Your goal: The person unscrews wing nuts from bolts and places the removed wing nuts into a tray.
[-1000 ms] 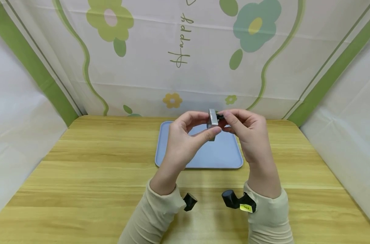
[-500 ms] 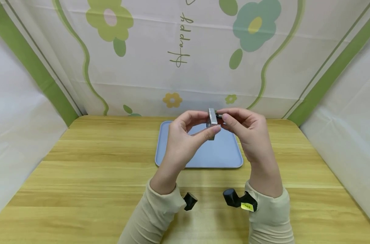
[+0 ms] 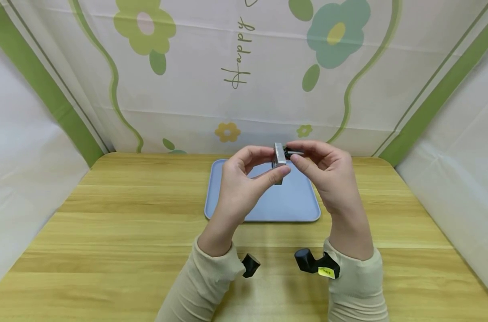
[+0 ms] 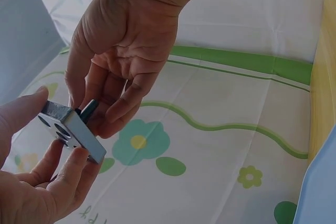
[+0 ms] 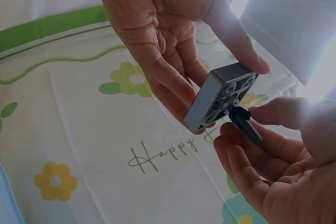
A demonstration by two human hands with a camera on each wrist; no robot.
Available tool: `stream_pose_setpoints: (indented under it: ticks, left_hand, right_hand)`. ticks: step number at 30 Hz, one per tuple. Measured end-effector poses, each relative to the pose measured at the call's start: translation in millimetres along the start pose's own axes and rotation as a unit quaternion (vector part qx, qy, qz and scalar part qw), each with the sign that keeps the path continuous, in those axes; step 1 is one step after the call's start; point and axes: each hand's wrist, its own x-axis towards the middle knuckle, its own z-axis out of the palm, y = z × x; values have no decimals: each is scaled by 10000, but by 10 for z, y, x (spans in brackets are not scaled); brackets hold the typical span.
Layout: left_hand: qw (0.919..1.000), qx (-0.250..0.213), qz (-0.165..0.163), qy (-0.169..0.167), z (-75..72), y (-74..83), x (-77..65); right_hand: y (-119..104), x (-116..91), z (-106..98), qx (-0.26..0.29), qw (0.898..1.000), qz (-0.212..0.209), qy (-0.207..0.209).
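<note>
Over the tray, my left hand (image 3: 241,185) grips a small square metal block (image 3: 280,154) by its edges, between thumb and fingers. Several round holes show in one face of the block (image 4: 73,129) in the left wrist view; its other face is hollowed, with round bosses. My right hand (image 3: 330,174) pinches a bolt (image 5: 247,124) close to that hollowed face. The bolt has a dark head turned toward the block and a threaded shank slanting away from it. Whether the head touches the block, I cannot tell.
A light blue tray (image 3: 284,205) lies beneath the hands on the wooden table (image 3: 127,232). Behind it hangs a white cloth (image 3: 195,89) with printed flowers. Pale side walls stand left and right. Black camera mounts (image 3: 306,260) sit at both wrists.
In my right fingers the bolt has turned; its shank now shows pointing right, where before it was mostly hidden. The right thumb has slid slightly down. My left hand and the block are nearly still.
</note>
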Motion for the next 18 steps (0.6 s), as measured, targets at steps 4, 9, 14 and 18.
stream_pose_setpoints:
  ticks: [4,9,14,18]
  left_hand:
    - [10000,-28,-34,11,-3,7,3]
    - [10000,-29,-39,20,-6,5,5]
    - [10000,-27,-43,25,-3,12,2]
    - [10000,-30,-48,33,-5,20,-5]
  right_hand:
    - [-4,8,4,-26,10000,-64,-20]
    - [-1,4,9,7,9998,-186,-17]
    - [4,5,34,-69,9995,-309,66]
    - [8,0,37,-31,9991,-393,166]
